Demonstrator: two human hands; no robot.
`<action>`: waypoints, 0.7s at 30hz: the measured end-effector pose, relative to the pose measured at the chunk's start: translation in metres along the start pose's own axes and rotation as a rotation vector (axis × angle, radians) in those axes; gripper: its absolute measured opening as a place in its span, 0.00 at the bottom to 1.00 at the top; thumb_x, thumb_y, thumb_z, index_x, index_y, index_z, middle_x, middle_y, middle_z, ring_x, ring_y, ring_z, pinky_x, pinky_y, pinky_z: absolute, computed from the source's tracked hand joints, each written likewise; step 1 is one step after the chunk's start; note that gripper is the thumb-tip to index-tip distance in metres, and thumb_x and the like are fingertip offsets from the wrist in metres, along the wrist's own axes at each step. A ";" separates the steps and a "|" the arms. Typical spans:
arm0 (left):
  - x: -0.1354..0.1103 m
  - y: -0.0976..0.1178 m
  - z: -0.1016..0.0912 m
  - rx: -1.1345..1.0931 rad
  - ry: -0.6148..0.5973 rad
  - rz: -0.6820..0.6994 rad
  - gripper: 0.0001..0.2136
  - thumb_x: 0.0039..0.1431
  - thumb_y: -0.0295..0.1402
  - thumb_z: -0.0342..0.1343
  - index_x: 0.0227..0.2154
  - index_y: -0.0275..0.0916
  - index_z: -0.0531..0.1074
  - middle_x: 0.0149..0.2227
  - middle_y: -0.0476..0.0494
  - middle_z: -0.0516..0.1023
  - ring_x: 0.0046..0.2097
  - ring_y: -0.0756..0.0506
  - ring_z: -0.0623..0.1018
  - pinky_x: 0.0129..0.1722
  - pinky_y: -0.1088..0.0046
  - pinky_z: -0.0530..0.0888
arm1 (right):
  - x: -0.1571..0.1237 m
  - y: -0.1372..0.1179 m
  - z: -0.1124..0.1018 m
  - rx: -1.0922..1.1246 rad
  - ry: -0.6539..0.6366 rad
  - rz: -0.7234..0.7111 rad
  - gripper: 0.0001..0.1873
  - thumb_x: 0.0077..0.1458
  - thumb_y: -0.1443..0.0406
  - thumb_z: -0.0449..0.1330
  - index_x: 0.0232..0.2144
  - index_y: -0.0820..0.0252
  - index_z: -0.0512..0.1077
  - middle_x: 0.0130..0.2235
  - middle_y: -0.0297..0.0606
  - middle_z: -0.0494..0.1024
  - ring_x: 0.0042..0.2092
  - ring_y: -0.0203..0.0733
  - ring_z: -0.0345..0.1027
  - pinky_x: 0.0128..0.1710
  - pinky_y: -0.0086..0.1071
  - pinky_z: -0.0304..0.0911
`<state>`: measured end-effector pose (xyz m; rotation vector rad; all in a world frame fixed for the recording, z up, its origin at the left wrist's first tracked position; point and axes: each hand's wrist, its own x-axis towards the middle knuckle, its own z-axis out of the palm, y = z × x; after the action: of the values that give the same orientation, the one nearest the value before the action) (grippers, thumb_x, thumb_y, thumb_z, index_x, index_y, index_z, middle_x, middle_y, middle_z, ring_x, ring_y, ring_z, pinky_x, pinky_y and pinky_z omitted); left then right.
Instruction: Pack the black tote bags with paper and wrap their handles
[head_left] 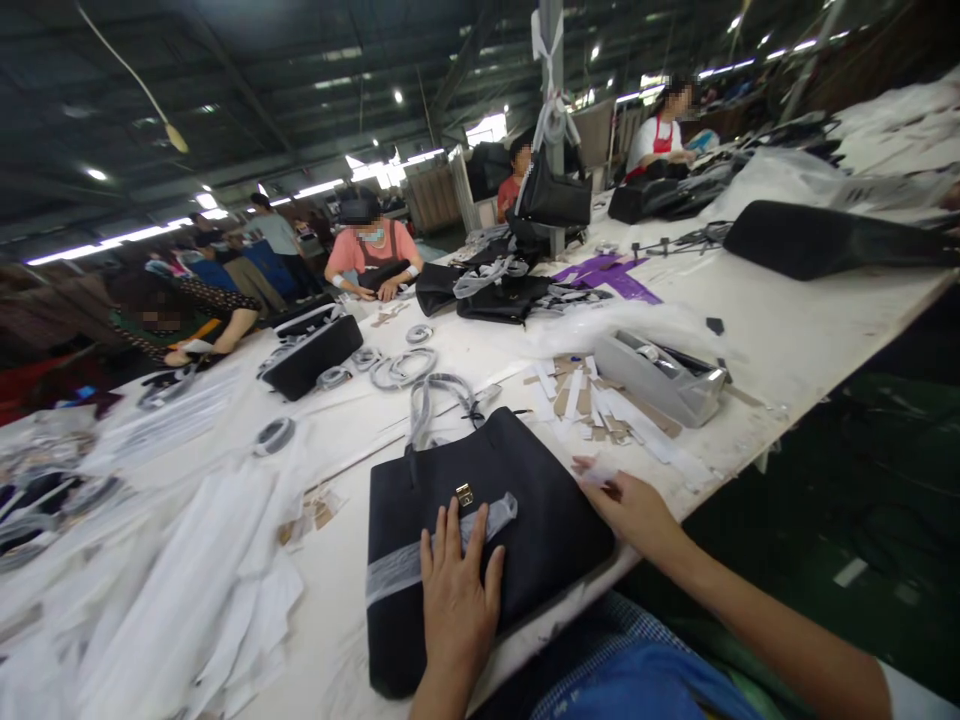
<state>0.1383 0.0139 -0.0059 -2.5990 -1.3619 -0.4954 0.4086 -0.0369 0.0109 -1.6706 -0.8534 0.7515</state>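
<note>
A black handbag [540,500] lies on the white table close in front of me. Its handles [431,400] are wrapped in clear plastic, and a gold clasp [465,494] shows on its front. My left hand [461,590] rests flat on the bag with fingers spread, over a strip of plastic-wrapped strap [397,570]. At the bag's right edge, my right hand [626,505] pinches a small piece of clear tape [600,468] between thumb and fingers.
A grey tape dispenser [660,375] stands beyond my right hand, beside scattered paper and card strips [600,405]. White wrapping sheets [187,580] cover the left side. Plastic-wrapped straps [405,368] and a black bag [315,355] lie farther off. Co-workers [375,250] sit across the table.
</note>
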 end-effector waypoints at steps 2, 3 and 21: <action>-0.001 0.000 0.001 -0.002 0.007 -0.005 0.25 0.68 0.37 0.48 0.66 0.50 0.56 0.69 0.38 0.56 0.69 0.35 0.58 0.62 0.44 0.63 | -0.007 0.004 0.004 -0.188 -0.002 -0.121 0.20 0.55 0.53 0.58 0.45 0.53 0.80 0.48 0.39 0.81 0.56 0.56 0.70 0.62 0.49 0.58; -0.001 0.001 0.001 -0.004 0.010 -0.007 0.25 0.68 0.37 0.49 0.66 0.50 0.56 0.69 0.38 0.55 0.69 0.35 0.57 0.63 0.44 0.63 | -0.009 0.005 0.006 -0.256 0.002 -0.164 0.21 0.57 0.53 0.55 0.45 0.53 0.80 0.48 0.39 0.81 0.56 0.56 0.69 0.61 0.50 0.58; 0.000 0.002 0.003 0.013 0.017 0.034 0.26 0.68 0.37 0.48 0.67 0.49 0.53 0.71 0.42 0.52 0.69 0.36 0.57 0.64 0.46 0.61 | 0.015 -0.001 -0.049 0.060 0.012 -0.207 0.22 0.44 0.55 0.71 0.41 0.54 0.74 0.59 0.42 0.72 0.62 0.54 0.61 0.63 0.44 0.59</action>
<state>0.1407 0.0136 -0.0083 -2.5971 -1.3090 -0.5001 0.4567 -0.0492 0.0225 -1.5057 -0.9693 0.6185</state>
